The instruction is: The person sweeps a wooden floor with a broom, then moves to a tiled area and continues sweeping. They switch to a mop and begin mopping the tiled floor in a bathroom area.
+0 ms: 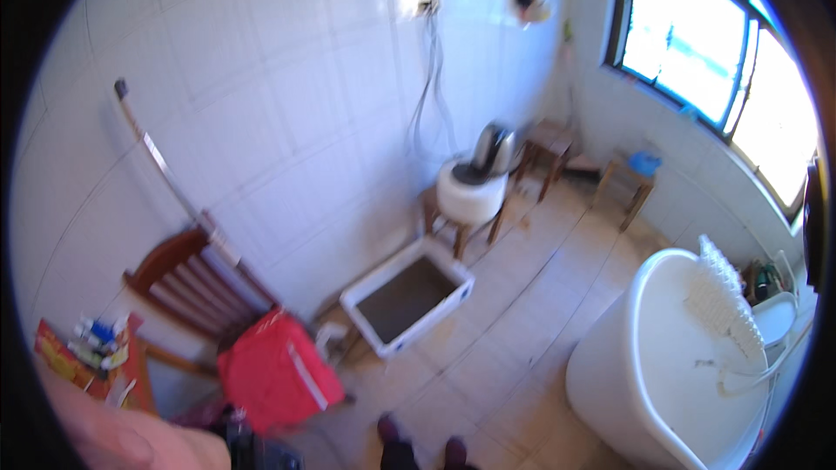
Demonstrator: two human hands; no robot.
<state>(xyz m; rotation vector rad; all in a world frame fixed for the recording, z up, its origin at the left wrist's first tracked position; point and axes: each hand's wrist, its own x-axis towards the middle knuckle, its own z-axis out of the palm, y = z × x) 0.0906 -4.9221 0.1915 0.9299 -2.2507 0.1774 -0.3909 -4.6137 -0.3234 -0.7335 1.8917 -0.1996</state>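
Observation:
At the lower left rim, my left hand (121,434) is blurred and cut off by the picture's edge, with a black device (261,452) at the wrist. Its fingers cannot be made out. The hand is nearest to a small red-orange table (138,375) holding small bottles (98,333) and packets. My right hand is out of view. Before me, a red bag or cloth (277,372) with a pale stripe lies on a wooden slatted chair (196,284) against the tiled wall.
A white-rimmed rectangular box (464,284) with a dark inside stands on the tiled floor. Beyond it, a steel kettle (493,149) sits on a white round appliance (470,199) on a stool. At right is a large white tub (601,365); farther back, small wooden stools (545,143) near the window.

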